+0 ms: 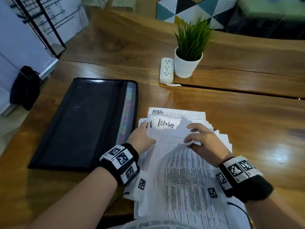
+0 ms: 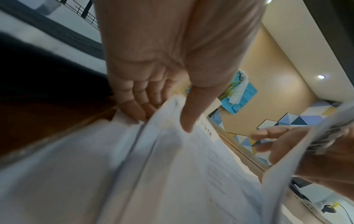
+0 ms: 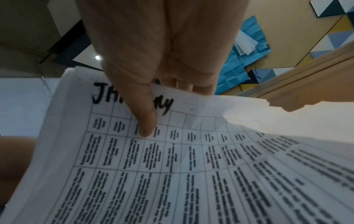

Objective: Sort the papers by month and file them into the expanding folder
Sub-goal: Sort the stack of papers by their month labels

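A loose stack of printed papers (image 1: pixel 166 134) lies on the wooden table (image 1: pixel 247 123) in front of me. Handwritten headings "April" (image 1: pixel 157 112) and "October" (image 1: pixel 165 125) show on the sheets at its far end. My right hand (image 1: pixel 191 138) pinches the top edge of a sheet headed "January" (image 3: pixel 172 166), thumb (image 3: pixel 146 128) on its face, and the sheet curls up toward me. My left hand (image 1: pixel 149 133) grips the stack's left edge, thumb (image 2: pixel 188 115) on top and fingers (image 2: pixel 134 109) tucked beneath. The black expanding folder (image 1: pixel 79 123) lies flat to the left, coloured tabs (image 1: pixel 126 116) along its right side.
A white potted plant (image 1: pixel 188 63) and a white power strip (image 1: pixel 166 71) stand beyond the papers, beside a raised wooden ledge (image 1: pixel 247 80). A dark bag (image 1: pixel 24 86) sits on the floor off the table's left edge.
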A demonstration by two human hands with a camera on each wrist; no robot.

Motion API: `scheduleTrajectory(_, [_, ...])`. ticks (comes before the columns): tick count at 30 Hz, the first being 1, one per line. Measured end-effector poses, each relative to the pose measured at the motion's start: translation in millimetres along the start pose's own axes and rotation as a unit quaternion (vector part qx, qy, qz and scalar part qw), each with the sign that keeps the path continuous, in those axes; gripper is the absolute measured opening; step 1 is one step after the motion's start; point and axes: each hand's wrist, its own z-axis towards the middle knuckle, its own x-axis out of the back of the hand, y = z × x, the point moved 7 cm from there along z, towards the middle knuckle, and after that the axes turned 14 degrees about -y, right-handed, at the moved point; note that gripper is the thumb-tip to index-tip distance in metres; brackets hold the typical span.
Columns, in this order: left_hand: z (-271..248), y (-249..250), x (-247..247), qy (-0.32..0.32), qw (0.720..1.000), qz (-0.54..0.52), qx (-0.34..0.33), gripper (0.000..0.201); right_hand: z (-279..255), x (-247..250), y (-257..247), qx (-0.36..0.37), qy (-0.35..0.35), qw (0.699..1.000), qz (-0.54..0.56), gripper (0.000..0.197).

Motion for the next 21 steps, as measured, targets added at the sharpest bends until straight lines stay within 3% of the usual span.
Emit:
scheduleTrajectory(4, [-13.5, 7.3, -4.0, 0.021, 0.998, 0.036, -0.043, 0.004, 3.0, 2.1, -10.7, 0.041, 0.013, 0.997, -0.059, 0.016])
scheduleTrajectory(9, [-24.6, 15.5, -13.2, 0.017, 0.985, 0.138, -0.101, 0.019, 12.0, -5.4, -27.3, 0.078, -0.030, 0.991, -0.109, 0.021])
scheduleTrajectory(14, [-23.7, 13.2, -13.9, -0.117, 0.985, 0.001, -0.124, 0.029, 10.7, -10.0, -28.1, 0.089, -0.014, 0.988, -0.127, 0.033])
scheduleTrajectory(17, [-8.7, 10.0, 12.3, -0.026, 0.989, -0.082, -0.124, 0.049, 4.2, -10.4, -25.2, 0.070, -0.019, 0.990, -0.117, 0.032])
scheduleTrajectory(21, [10.1, -1.6, 29.5, 0.063, 0.998, -0.010, 0.002, 0.044, -2.1, -9.0, -20.0, 0.018, -0.036, 0.997, -0.066, 0.034])
